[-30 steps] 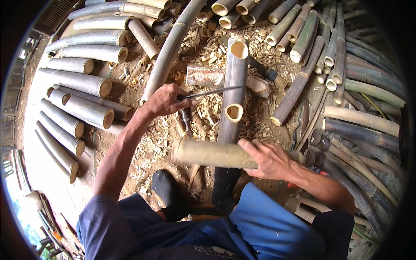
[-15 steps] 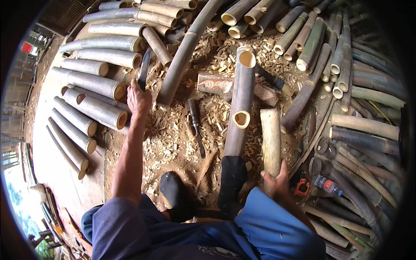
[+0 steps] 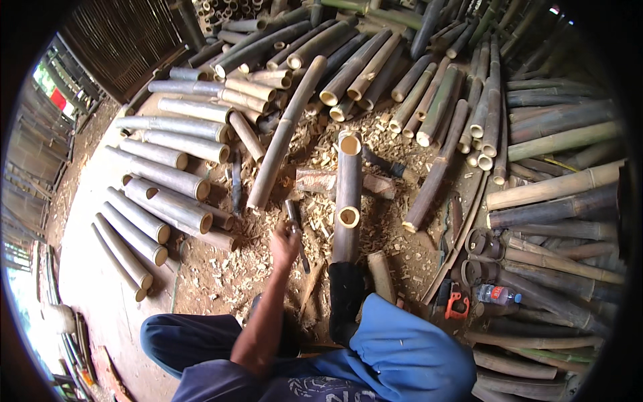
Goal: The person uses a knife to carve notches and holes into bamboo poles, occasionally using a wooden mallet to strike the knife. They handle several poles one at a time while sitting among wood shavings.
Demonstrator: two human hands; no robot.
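Observation:
My left hand (image 3: 286, 241) is down at the chisel (image 3: 291, 210), fingers closed around its handle; the blade points toward me along the shavings. Right of it lies a bamboo tube (image 3: 347, 242) with a hole cut in its upper side and an open far end. My sock-covered right foot (image 3: 345, 295) rests against its near end. My right hand is out of view. A pale wooden club (image 3: 382, 273) shows beside my right knee, its lower part hidden. The knife (image 3: 236, 182) rests on the ground near the bamboo pieces at left.
A short log (image 3: 315, 179) lies crosswise under the bamboo tube. Cut bamboo tubes (image 3: 161, 163) line the left, and more poles (image 3: 556, 191) are piled at right. A plastic bottle (image 3: 497, 294) and an orange-handled tool (image 3: 457, 305) lie by my right knee. Wood shavings (image 3: 231, 278) cover the ground.
My left hand has put the knife down and moved right to the chisel. My right hand has let go of the wooden club and left the view. The view has tilted farther forward.

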